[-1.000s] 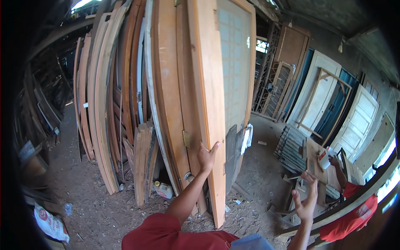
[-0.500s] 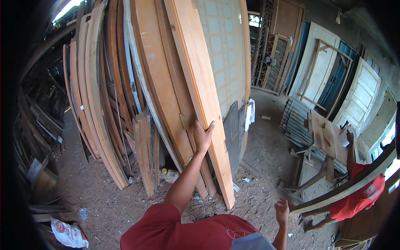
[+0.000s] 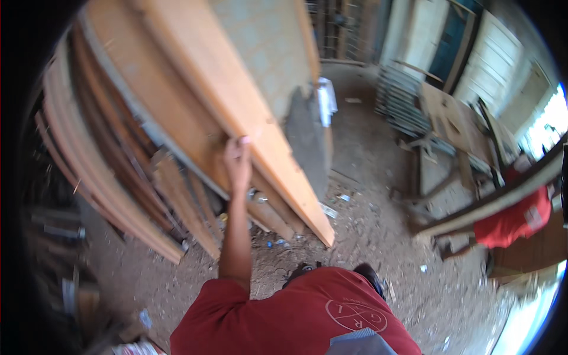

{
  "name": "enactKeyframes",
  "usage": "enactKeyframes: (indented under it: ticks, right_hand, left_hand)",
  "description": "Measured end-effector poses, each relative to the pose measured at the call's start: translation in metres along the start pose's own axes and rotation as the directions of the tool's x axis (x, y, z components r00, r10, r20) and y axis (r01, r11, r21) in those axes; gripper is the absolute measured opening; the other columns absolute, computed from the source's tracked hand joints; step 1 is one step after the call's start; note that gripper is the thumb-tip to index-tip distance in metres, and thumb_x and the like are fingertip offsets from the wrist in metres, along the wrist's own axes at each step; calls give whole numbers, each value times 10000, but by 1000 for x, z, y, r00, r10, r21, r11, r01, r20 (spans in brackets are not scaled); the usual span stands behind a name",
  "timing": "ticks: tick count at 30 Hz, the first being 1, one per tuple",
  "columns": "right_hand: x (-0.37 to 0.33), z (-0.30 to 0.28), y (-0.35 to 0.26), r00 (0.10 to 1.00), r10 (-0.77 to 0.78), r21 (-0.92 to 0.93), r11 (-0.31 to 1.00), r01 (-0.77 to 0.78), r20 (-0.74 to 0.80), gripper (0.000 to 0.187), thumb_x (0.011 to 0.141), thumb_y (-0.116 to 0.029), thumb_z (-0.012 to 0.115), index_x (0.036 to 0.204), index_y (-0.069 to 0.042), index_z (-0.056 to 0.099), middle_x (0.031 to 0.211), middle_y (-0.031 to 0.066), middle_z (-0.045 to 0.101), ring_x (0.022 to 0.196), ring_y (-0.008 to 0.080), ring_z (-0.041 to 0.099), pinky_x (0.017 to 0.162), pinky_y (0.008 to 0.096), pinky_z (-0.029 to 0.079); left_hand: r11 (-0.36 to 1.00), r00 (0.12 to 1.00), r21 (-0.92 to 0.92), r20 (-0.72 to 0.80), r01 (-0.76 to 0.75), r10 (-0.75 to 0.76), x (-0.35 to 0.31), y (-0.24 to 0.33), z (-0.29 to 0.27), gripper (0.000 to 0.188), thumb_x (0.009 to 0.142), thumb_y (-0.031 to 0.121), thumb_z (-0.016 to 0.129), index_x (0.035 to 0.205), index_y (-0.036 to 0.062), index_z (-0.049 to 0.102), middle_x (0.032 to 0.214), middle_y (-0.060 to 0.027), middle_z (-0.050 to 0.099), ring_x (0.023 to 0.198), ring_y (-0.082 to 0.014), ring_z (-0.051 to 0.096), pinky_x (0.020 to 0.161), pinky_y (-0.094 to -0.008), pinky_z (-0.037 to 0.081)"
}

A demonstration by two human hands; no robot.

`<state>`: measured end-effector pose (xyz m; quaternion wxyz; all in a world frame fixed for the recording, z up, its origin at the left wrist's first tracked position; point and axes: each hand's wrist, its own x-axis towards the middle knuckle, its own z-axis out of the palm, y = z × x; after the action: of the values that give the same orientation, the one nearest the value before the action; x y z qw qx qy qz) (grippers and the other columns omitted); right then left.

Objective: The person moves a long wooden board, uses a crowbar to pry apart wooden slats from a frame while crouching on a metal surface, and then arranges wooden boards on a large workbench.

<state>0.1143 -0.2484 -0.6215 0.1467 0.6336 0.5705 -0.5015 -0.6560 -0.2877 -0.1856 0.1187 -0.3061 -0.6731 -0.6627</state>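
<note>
My left hand (image 3: 238,163), smeared by motion, is at the left edge of a long pale wooden plank (image 3: 269,139). Its fingers look bent against that edge, with the thumb tip on the wood. The plank leans at a slant, its lower end near the ground and its top beyond the picture. Just behind it stand a wide brown wooden panel (image 3: 127,65) and a light patterned panel (image 3: 251,41). My right hand is out of view.
More boards (image 3: 89,136) lean at the left. Metal sheets (image 3: 399,97) and a workbench (image 3: 444,118) stand at the right, near a co-worker in a red shirt (image 3: 512,219). A long curved beam (image 3: 497,201) crosses there. Scraps litter the dirt floor (image 3: 367,236).
The view has shifted, and the plank appears tilted further left at its top. My left hand's thumb has drawn back toward the plank's edge. My right hand has left the picture.
</note>
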Motion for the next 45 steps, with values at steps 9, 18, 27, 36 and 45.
enactKeyframes:
  ticks: [9, 18, 27, 36, 45]
  right_hand:
    - [15, -17, 1, 999, 12, 216, 976, -22, 49, 376, 873, -297, 757, 1131, -38, 669, 946, 119, 719, 799, 238, 713, 593, 424, 575]
    - [204, -166, -99, 972, -73, 428, 888, 166, -225, 337, 913, -281, 736, 1118, -22, 674, 884, 87, 722, 784, 217, 714, 627, 367, 595]
    - [216, -320, -251, 987, 40, 766, 636, 96, -158, 461, 964, -358, 647, 1324, -84, 554, 1052, 101, 703, 858, 227, 716, 729, 398, 485]
    - [265, -330, -381, 998, -28, 692, 720, 62, -61, 403, 972, -358, 635, 1278, -98, 605, 1062, 86, 716, 861, 194, 721, 709, 352, 483]
    - [371, -370, -628, 980, -195, 716, 681, 156, -29, 450, 981, -366, 629, 1301, -51, 598, 1114, 99, 706, 924, 198, 716, 755, 331, 509]
  left_hand:
    - [817, 913, 572, -289, -78, 289, -23, 47, 47, 531, 1056, 317, 522, 1477, 8, 430, 1481, -254, 414, 1377, -416, 392, 1122, -513, 341]
    - [652, 859, 694, -96, -305, 504, -25, 44, 204, 316, 1000, 198, 591, 1273, 38, 603, 1397, -197, 511, 1367, -401, 397, 1125, -552, 320]
    - [749, 732, 655, 556, -95, -394, -155, -157, 271, 215, 871, 194, 723, 1045, 67, 710, 1195, -203, 636, 1268, -403, 511, 1082, -491, 396]
    - [656, -70, 755, 655, 11, -752, -260, -284, 292, 416, 940, 415, 632, 1051, 25, 724, 1038, -168, 720, 979, -341, 667, 869, -454, 506]
    - [564, -31, 803, 579, 192, -815, -102, -434, 431, 386, 976, 398, 596, 1027, 31, 706, 934, -114, 687, 866, -255, 627, 786, -397, 494]
